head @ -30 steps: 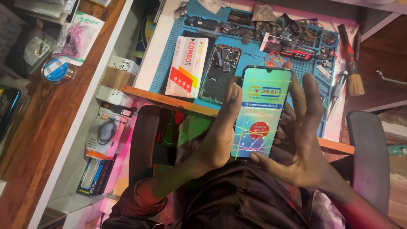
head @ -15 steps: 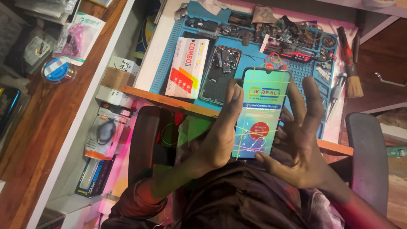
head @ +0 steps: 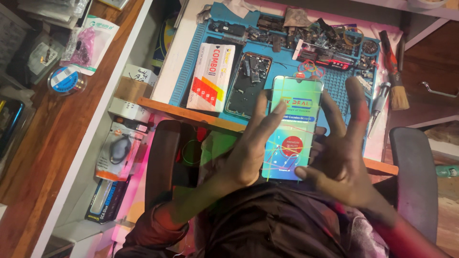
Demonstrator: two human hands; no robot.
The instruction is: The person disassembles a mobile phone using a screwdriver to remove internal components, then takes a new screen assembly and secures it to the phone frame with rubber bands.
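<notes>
Hands: both on the phone screen panel [head: 292,128], held over the lap just below the desk [head: 191,113] edge
Left hand [head: 248,153]: fingers spread along the panel's left edge, thumb tucked under, loose pinch, not a closed fist
Right hand [head: 342,157]: wide open, fingers fanned up past the panel's right edge, thumb pressed at the bottom right corner
Change: panel sits about as it did a second ago, same tilt, same spot; right fingers look splayed a bit wider, grip otherwise unchanged
Meaning: handling looks paused on the panel, protective printed film on, likely being lined up or checked; judgement only
Panel: colourful printed film facing up, upright, top edge overlapping the blue mat [head: 330,81]
Above panel: opened phone body [head: 247,85] on the mat, internals showing
Left of phone body: white parts box [head: 212,76] lying flat
Right of panel: brush [head: 395,76] and screwdriver [head: 378,106] near the mat's edge
Far left: tape roll [head: 67,80] on the wooden shelf
</notes>
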